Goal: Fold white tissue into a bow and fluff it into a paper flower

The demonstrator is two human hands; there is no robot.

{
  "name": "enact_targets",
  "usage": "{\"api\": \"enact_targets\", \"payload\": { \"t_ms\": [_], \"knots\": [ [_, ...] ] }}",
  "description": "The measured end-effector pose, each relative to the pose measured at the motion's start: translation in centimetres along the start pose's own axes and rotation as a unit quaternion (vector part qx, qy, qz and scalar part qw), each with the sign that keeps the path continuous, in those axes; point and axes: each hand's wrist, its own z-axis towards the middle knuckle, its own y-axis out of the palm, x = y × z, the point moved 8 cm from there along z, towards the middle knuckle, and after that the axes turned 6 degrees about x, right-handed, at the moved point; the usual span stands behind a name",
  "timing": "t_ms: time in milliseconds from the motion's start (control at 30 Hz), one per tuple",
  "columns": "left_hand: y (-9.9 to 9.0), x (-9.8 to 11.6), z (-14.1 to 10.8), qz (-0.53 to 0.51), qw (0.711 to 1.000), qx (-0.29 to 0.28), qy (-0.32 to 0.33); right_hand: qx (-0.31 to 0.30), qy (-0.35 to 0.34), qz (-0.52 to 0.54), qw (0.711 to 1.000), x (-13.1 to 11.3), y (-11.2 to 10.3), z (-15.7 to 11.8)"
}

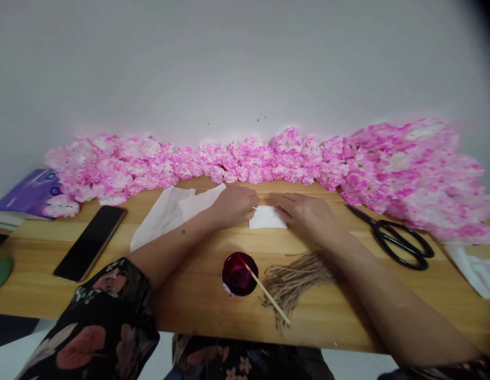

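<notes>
A small folded piece of white tissue (267, 218) lies on the wooden table between my hands. My left hand (237, 205) is closed at its far left corner, where a thin pale tip shows by the fingers. On the opposite side, my right hand (306, 215) has its fingers bent and pressed together on the right edge of the tissue. Nearer to me stands a cup of dark magenta liquid (237, 275), with a thin wooden stick (271, 300) leaning out of it. Beside the cup lies a bundle of brown twigs (298, 277), partly under my right forearm.
Pink-and-white paper flowers (253, 158) line the table's back edge along the wall. Black-handled scissors (401, 240) lie at right, near more white tissue (477, 272). On the left are loose white sheets (161, 214), a phone (90, 243) and a purple pack (29, 192).
</notes>
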Motion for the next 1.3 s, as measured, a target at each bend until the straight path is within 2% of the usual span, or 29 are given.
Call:
{"api": "enact_targets", "payload": {
  "t_ms": [167, 333, 433, 633, 833, 967, 1100, 1300],
  "knots": [
    [-0.4, -1.3, 0.0, -0.117, 0.989, 0.06, -0.06, 0.02, 0.051, 0.141, 0.988, 2.4, 0.1, 0.0],
    [0.0, -2.9, -0.5, -0.298, 0.941, 0.071, -0.144, 0.013, 0.094, 0.313, 0.945, 3.5, 0.8, 0.0],
    [0.1, -3.2, -0.7, -0.348, 0.922, 0.076, -0.153, 0.013, 0.103, 0.358, 0.928, 3.3, 0.6, 0.0],
    [-0.1, -2.9, -0.6, -0.322, 0.934, 0.07, -0.139, -0.019, 0.104, 0.324, 0.94, 3.0, 0.7, 0.0],
    [0.0, -2.5, -0.6, -0.285, 0.947, 0.043, -0.143, -0.023, 0.088, 0.304, 0.948, 2.7, 1.0, -0.1],
    [-0.2, -2.3, -0.7, -0.252, 0.958, 0.048, -0.126, 0.003, 0.1, 0.261, 0.96, 2.9, 1.1, 0.0],
    [-0.3, -2.1, -0.5, -0.205, 0.971, 0.056, -0.113, 0.033, 0.041, 0.252, 0.966, 1.9, 0.6, 0.3],
    [-0.4, -0.7, 0.0, -0.132, 0.988, 0.059, -0.048, 0.028, 0.028, 0.257, 0.966, 1.4, 0.5, 0.3]
  ]
}}
